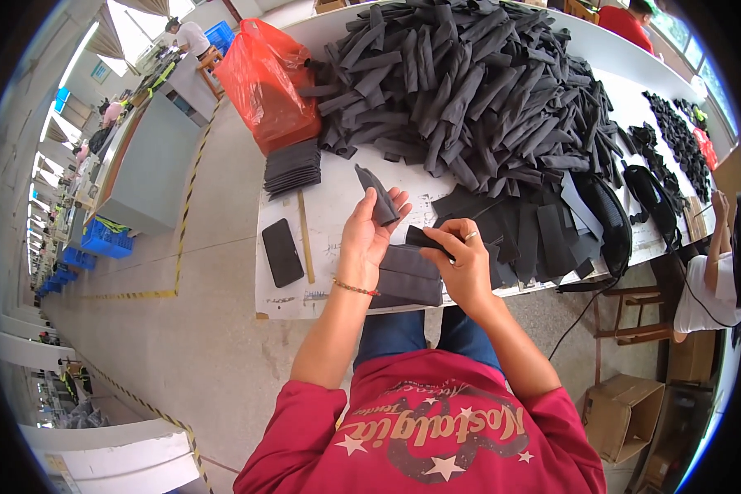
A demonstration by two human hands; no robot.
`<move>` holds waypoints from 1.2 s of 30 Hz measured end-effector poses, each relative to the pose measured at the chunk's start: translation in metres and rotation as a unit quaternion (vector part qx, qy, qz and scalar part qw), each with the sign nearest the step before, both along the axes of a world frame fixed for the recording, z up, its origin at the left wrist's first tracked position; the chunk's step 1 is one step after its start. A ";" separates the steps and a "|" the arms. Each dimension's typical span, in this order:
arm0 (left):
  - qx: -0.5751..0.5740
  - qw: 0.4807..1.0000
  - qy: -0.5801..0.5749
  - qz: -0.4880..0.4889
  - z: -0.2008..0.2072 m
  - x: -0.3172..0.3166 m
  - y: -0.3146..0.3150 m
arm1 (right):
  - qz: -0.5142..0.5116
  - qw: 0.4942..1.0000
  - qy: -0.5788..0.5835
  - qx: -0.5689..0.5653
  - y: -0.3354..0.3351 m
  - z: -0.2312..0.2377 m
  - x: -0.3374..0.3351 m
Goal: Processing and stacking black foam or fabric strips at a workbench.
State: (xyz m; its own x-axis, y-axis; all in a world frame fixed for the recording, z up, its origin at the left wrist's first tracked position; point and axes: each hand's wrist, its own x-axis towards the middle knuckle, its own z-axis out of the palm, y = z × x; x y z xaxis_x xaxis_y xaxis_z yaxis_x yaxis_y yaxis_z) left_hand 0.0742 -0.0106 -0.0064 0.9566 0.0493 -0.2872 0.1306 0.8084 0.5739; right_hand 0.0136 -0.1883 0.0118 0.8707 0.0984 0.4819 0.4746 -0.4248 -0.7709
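Observation:
My left hand [365, 235], palm up, holds a folded dark grey fabric piece [376, 196] between thumb and fingers. To its right, my right hand [468, 267] pinches a narrow black strip [425, 240], its end pointing toward the left palm; whether it is fabric or stiff sheet I cannot tell. Beneath both hands, at the table's near edge, lies a flat dark grey fabric stack [405, 278], partly hidden by the right hand. Flat black pieces [519, 230] are spread to the right of my right hand.
A large heap of dark fabric tubes [469, 90] covers the back of the white table [325, 239]. Left of it are a red plastic bag [267, 86], a neat fabric stack [292, 167], a ruler [305, 235] and a phone [282, 253]. A person [708, 280] sits at the right.

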 end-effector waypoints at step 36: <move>0.038 0.984 -0.169 -0.029 0.036 -0.050 -0.034 | -0.013 0.988 -0.141 -0.064 0.029 0.034 -0.006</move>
